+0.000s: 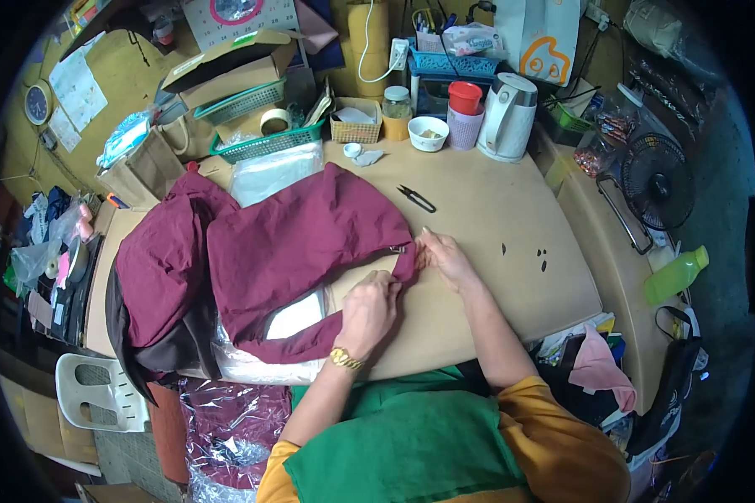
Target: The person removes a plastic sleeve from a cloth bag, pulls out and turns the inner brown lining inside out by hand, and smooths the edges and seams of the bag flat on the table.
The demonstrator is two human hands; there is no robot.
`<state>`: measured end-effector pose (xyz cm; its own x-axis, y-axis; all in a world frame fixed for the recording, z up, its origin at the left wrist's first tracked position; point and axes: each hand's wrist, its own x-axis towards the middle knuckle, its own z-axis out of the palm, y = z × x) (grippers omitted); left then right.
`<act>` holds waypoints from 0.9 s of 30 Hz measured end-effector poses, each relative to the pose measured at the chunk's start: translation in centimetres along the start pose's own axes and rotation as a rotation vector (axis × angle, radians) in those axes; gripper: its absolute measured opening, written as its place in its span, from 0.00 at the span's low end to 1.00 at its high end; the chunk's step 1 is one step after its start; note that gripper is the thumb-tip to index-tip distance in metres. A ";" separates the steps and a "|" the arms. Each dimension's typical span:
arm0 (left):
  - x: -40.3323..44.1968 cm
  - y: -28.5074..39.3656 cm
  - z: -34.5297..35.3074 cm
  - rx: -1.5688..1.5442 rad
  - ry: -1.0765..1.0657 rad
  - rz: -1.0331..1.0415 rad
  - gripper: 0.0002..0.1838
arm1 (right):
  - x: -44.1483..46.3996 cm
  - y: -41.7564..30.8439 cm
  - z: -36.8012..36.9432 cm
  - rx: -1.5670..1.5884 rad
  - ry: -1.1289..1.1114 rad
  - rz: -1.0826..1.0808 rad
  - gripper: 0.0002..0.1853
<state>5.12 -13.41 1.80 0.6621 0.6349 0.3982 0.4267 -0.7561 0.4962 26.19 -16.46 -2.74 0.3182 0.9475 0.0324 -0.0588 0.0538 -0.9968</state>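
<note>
A maroon garment [302, 226] lies spread on the brown table, with a narrow band curving along its near side. The fingers of my left hand [367, 312] are closed on that band; a gold watch is on this wrist. Just to the right, my right hand [445, 258] pinches the band's end beside a small metallic piece [397, 249]. Black thread snips [417, 199] rest on the table beyond my hands. More maroon fabric with a dark lining [164, 268] is heaped at the left.
Along the back stand a white kettle [507, 117], a white bowl [428, 134], a jar [397, 113] and green baskets [268, 142]. Clear plastic bags [277, 172] lie partly under the garment. A black fan [658, 180] and green bottle [676, 275] are at the right.
</note>
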 end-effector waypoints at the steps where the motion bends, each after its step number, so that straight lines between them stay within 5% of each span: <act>1: 0.4 -0.4 -0.3 -0.090 0.035 -0.023 0.13 | -0.3 0.2 -1.1 0.062 -0.068 0.167 0.21; 2: 0.6 -0.8 -0.7 -0.190 0.146 0.055 0.09 | -0.5 0.5 -1.7 0.127 -0.138 0.335 0.21; 6: -0.2 0.6 -4.3 -0.402 0.091 -0.194 0.10 | -2.0 -2.4 0.7 0.224 -0.199 0.407 0.19; 9: -1.0 1.2 -6.3 -0.297 -0.210 -0.269 0.13 | -1.6 -1.4 3.1 0.267 -0.197 0.094 0.14; 13: -0.4 3.4 -6.2 -0.153 0.131 -0.094 0.16 | -1.5 -1.0 4.3 0.072 -0.138 -0.093 0.16; 18: 0.9 2.0 -4.5 -0.050 0.152 -0.086 0.18 | -1.9 -0.8 4.2 0.021 -0.109 -0.145 0.17; 20: 1.2 1.2 -5.1 -0.299 0.047 -0.230 0.19 | -2.1 -1.0 4.0 0.290 -0.093 -0.157 0.15; 24: 0.7 -1.7 -3.5 -0.604 0.032 -0.310 0.21 | -2.5 -2.1 4.6 0.449 -0.067 -0.084 0.14; 26: 0.7 -1.4 -3.9 -0.660 0.028 -0.347 0.20 | -2.5 -1.4 3.3 0.523 -0.407 0.159 0.15; 27: 0.8 -1.2 -4.1 -0.578 0.036 -0.335 0.19 | -2.8 -1.8 4.3 0.528 -0.406 0.160 0.15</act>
<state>2.62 -11.39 4.66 0.5257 0.8333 0.1711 0.2001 -0.3166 0.9272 21.35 -17.88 -0.74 -0.1067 0.9942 0.0153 -0.5618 -0.0476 -0.8259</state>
